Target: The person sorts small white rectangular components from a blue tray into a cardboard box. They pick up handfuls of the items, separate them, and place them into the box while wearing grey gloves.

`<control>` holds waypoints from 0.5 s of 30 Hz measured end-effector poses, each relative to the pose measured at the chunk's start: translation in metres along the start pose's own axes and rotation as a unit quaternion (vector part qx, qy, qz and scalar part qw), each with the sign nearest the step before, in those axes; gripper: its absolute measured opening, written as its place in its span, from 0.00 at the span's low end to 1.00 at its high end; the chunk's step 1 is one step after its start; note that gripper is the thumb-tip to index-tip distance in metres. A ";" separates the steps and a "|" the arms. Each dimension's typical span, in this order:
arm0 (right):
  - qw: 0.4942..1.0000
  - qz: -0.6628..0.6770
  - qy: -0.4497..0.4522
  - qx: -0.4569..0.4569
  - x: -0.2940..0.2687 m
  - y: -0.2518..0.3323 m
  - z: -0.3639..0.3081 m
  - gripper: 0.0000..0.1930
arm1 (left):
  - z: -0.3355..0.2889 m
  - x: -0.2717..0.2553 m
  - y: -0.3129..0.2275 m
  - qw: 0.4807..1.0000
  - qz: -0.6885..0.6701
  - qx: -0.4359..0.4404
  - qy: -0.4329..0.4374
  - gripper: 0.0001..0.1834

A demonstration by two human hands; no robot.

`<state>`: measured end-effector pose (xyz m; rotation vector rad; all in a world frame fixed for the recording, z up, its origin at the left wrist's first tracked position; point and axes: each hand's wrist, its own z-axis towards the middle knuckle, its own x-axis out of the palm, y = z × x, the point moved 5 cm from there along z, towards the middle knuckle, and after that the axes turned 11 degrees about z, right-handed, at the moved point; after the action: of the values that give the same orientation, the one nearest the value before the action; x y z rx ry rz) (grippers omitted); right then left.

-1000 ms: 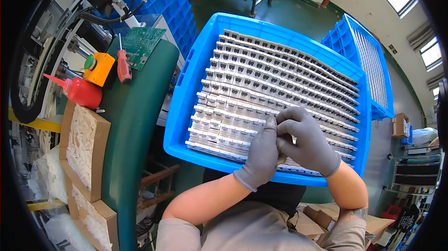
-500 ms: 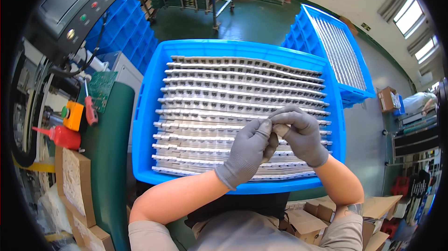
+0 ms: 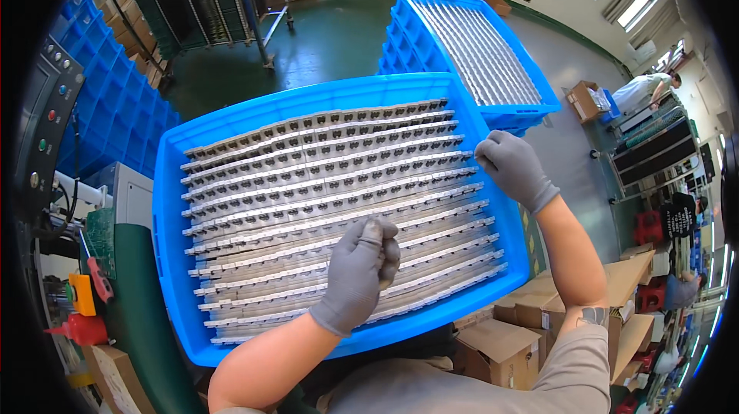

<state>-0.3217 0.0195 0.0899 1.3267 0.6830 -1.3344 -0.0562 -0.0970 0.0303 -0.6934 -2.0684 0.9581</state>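
A large blue plastic crate [image 3: 171, 237] sits before me, filled with rows of thin whitish strips [image 3: 323, 158]. Small dark parts line the far rows; the near rows show paler edges. Over the near rows is my left hand [image 3: 352, 275], in a grey glove, its fingers curled and pinched together. Whatever it may grip is hidden. My right hand [image 3: 517, 170], gloved alike, hovers by the crate's right rim, close to the strips' ends. Its fingers are closed too, and I cannot make out anything in them.
Another blue crate [image 3: 548, 98] of strips stands on a stack beyond. Left are a control panel [image 3: 54, 106], a red-handled screwdriver [image 3: 100, 279], a red bottle [image 3: 81, 329] and stacked blue crates [image 3: 115, 98]. Cardboard boxes [image 3: 496, 352] lie at lower right. A person [image 3: 650, 92] works far right.
My hands, together over the crate before, are now apart: the right went out to the right rim, the left stayed above the near rows. The view has turned rightward.
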 end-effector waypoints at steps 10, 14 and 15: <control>0.991 -0.097 0.092 0.012 0.012 0.002 -0.003 0.03 | -0.001 -0.004 0.004 1.000 0.012 -0.017 0.011 0.19; 0.990 -0.110 0.086 0.015 0.013 0.005 -0.004 0.03 | -0.002 -0.003 0.003 0.999 0.023 -0.009 0.021 0.19; 0.990 -0.114 0.083 0.015 0.014 0.006 -0.005 0.03 | -0.002 -0.004 0.003 0.999 0.028 -0.006 0.020 0.19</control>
<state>-0.3119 0.0183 0.0778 1.4275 0.9544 -1.4299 -0.0516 -0.0971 0.0276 -0.7747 -2.0300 0.9558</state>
